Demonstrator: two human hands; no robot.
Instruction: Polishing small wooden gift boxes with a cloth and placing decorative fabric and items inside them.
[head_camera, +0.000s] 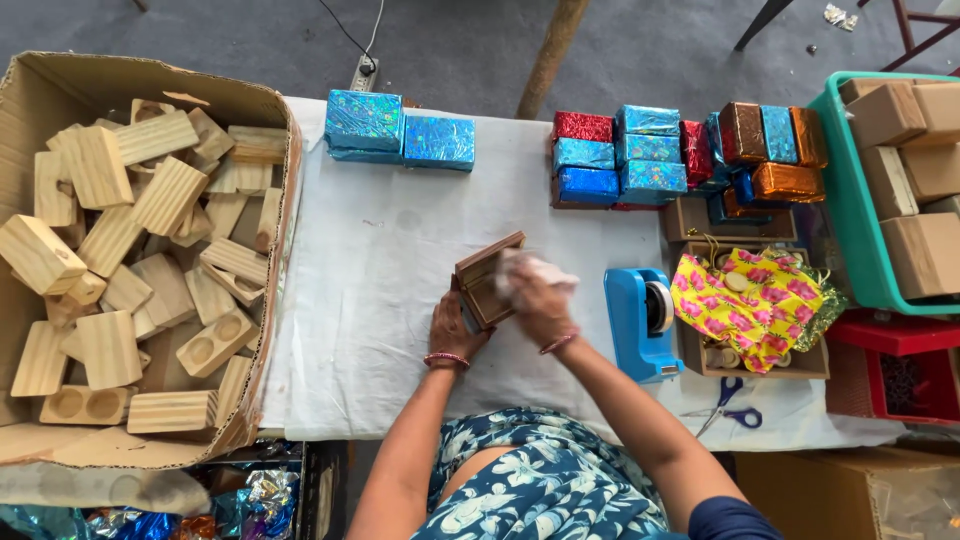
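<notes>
A small dark brown wooden box (483, 282) with its lid raised sits on the white-covered table (370, 300). My left hand (455, 328) grips its lower left side. My right hand (535, 298) presses a crumpled white cloth (538, 269) against the box's open right side. Both wrists wear bangles.
A large cardboard box (270, 150) of pale wooden blocks stands at left. Foil-wrapped boxes (400, 130) line the far edge. A blue tape dispenser (640, 320), a tray with yellow-pink floral fabric (750, 300), blue scissors (728, 405) and a green crate (845, 200) of cardboard boxes lie right.
</notes>
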